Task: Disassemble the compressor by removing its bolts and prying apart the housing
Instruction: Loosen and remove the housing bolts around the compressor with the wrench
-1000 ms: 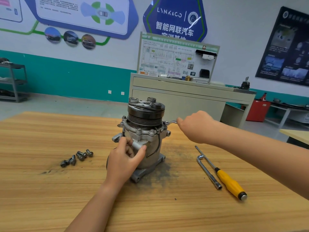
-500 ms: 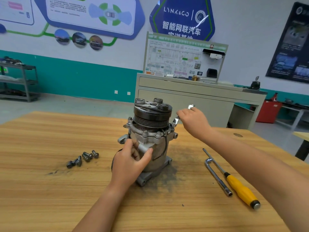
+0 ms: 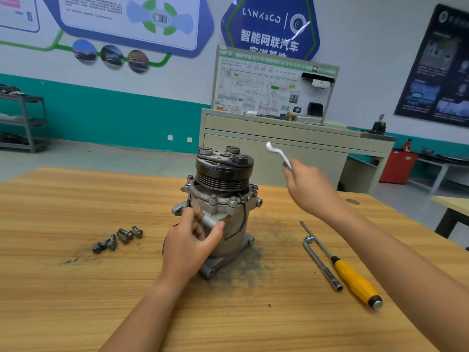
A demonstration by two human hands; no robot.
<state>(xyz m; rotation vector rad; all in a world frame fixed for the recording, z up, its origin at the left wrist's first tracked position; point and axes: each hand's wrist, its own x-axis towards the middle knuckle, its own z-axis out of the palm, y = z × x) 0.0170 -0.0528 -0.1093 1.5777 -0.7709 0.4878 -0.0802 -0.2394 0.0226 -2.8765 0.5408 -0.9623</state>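
Note:
A grey metal compressor (image 3: 223, 199) stands upright on the wooden table (image 3: 76, 288), its black pulley on top. My left hand (image 3: 190, 247) grips the housing's near side, thumb and fingers around a stubby port. My right hand (image 3: 309, 189) is raised to the right of the pulley, apart from the compressor, and holds a small silver wrench (image 3: 278, 153) that points up and left. Bolts still sit along the flange under the pulley. Several removed bolts (image 3: 119, 238) lie on the table to the left.
A yellow-handled screwdriver (image 3: 352, 278) and an L-shaped socket wrench (image 3: 321, 262) lie to the right of the compressor. Dark grime spreads around its base. Beyond the table stand a beige cabinet (image 3: 279, 148) with a display board, and a metal shelf (image 3: 22, 123) at far left.
My right hand has lifted the wrench off the flange bolt at the compressor's right side and raised it up and to the right. My left hand has kept its grip on the housing.

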